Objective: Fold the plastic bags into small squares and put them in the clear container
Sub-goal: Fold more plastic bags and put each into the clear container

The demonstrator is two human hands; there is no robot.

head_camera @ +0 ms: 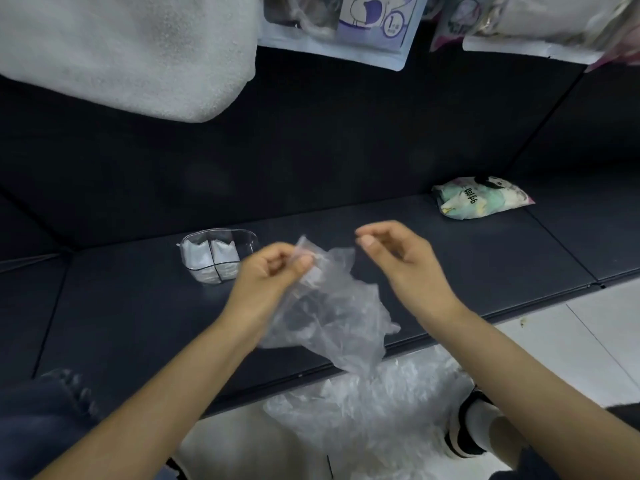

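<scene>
1. Clear, thin film makes up the plastic bag (329, 299): it is see-through, crumpled and creased, hanging unfolded in the air above the front edge of the dark bench (346, 168), its lower end drooping past that edge.
2. Head view, hands: the left hand (273, 271) pinches the bag's upper corner between thumb and curled fingers. The right hand (398, 254), just right of the bag, has thumb and forefinger brought close together; whether any film lies between them cannot be told.
3. On the bench, just left of the left hand, sits the clear container (218, 254), a rounded transparent tub with a dark cross-shaped divider and white folded pieces in its compartments.
4. On the pale floor below the bench's front edge lies a loose heap of more clear bags (363, 410).
5. Far right on the bench rests a printed packet (481, 199); a white towel (131, 53) hangs over the bench's upper left.
</scene>
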